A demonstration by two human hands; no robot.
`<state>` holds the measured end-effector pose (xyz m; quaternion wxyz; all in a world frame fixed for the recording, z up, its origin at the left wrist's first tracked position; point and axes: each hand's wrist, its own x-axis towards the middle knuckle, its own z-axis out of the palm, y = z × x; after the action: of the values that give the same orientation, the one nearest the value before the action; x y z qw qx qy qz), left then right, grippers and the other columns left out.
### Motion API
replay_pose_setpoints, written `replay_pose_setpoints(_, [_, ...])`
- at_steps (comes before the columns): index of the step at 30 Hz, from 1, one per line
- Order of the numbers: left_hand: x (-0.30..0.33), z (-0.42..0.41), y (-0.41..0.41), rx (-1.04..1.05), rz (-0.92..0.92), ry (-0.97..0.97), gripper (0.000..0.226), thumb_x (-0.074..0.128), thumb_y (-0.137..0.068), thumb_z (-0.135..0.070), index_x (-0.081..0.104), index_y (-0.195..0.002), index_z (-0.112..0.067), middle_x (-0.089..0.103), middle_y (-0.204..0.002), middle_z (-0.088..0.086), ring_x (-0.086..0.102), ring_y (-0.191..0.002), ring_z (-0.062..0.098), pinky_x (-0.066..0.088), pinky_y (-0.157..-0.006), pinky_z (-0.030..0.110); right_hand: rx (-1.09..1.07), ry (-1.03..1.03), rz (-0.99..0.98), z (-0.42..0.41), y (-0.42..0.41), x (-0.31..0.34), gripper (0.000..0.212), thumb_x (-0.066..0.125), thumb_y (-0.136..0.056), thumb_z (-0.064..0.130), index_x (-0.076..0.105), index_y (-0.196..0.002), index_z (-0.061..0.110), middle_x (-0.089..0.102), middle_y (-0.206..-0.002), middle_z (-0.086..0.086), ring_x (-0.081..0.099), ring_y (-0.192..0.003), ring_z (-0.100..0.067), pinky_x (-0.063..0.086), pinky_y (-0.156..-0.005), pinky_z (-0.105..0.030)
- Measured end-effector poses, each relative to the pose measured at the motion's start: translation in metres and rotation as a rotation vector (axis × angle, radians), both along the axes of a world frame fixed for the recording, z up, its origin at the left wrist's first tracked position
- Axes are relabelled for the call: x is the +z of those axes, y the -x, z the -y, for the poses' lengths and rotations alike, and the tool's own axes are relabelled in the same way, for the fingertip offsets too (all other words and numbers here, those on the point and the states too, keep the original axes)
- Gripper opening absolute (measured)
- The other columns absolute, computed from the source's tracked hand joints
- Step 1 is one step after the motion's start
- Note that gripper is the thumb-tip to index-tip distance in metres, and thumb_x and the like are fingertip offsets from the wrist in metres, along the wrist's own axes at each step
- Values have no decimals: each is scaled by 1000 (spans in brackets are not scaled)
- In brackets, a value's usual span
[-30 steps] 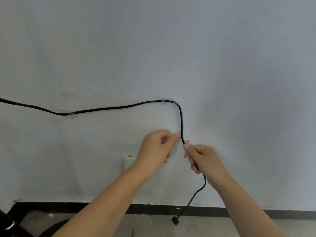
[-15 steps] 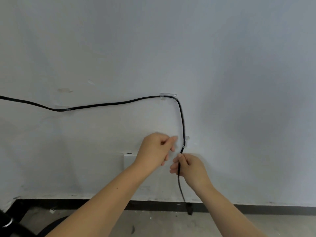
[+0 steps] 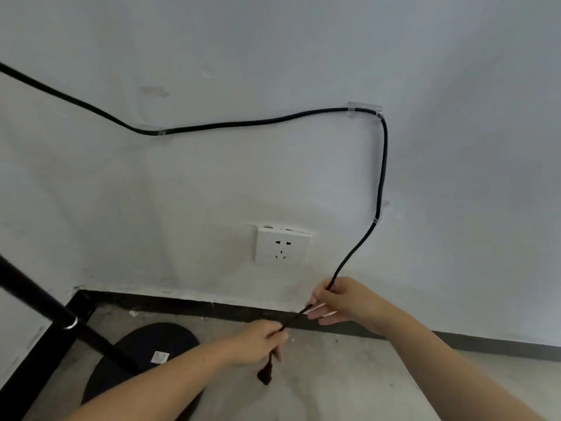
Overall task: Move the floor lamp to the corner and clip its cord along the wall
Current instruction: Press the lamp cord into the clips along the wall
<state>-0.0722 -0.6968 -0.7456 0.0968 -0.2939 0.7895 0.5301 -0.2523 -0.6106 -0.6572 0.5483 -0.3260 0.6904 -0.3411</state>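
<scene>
The black lamp cord [image 3: 249,124] runs along the white wall through three clear clips: one on the left [image 3: 159,132], one at the bend [image 3: 364,110], one lower on the right [image 3: 378,218]. Below the lowest clip the cord slants down to my right hand [image 3: 340,300], which pinches it, then on to my left hand [image 3: 261,344], which grips it near its end. The black plug [image 3: 265,376] hangs under my left hand. The lamp's black pole [image 3: 45,305] and round base [image 3: 151,347] stand at the lower left.
A white wall socket [image 3: 282,246] sits on the wall, left of the hanging cord and above my hands. A black baseboard [image 3: 182,305] lines the foot of the wall over a grey concrete floor [image 3: 349,375]. The room corner is at the lower left.
Both hands have dropped from the lowest clip down the cord toward its plug end. My left hand now grips the cord. The view has tilted down, showing the socket and lamp base.
</scene>
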Motion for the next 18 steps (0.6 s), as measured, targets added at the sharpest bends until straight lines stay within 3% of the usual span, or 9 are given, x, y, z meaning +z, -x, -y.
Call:
replay_pose_setpoints(2, [-19, 11, -21, 37, 79, -7, 31, 41, -99, -26, 49, -69, -23, 64, -72, -1, 60, -68, 10, 51, -82, 34, -75, -67, -40, -2, 7, -16, 25, 48, -97, 16, 62, -77, 9, 70, -86, -11, 72, -71, -14, 60, -70, -30])
replay_pose_setpoints(6, [-32, 35, -34, 137, 116, 84, 28, 47, -96, -33, 53, -70, -25, 57, -63, -7, 55, -57, 4, 48, -59, 19, -200, -92, -40, 7, 2, -39, 23, 51, -95, 13, 64, -78, 6, 71, -72, -9, 72, -59, -14, 60, -56, -26])
replay_pose_setpoints(9, [-34, 43, -19, 254, 70, 111, 30, 51, -94, -32, 58, -66, -24, 54, -53, -6, 50, -45, 4, 42, -45, 18, -325, -61, -40, 22, -4, -49, 16, 53, -94, 8, 63, -83, 3, 68, -68, -11, 68, -48, -12, 56, -46, -21])
replay_pose_setpoints(15, [-44, 48, 9, 447, 8, 43, 30, 52, -94, -26, 66, -69, -16, 56, -46, -4, 47, -34, 12, 42, -41, 21, -553, -17, 73, 31, -4, -64, 14, 62, -89, 5, 64, -77, -2, 69, -67, -15, 70, -50, -16, 59, -48, -23])
replay_pose_setpoints(18, [-46, 48, 18, 543, -25, -7, 29, 54, -93, -22, 67, -67, -17, 56, -47, -1, 45, -30, 7, 39, -37, 20, -516, -37, -70, 31, -3, -68, 16, 62, -89, 12, 65, -78, 2, 70, -68, -12, 71, -54, -18, 58, -49, -24])
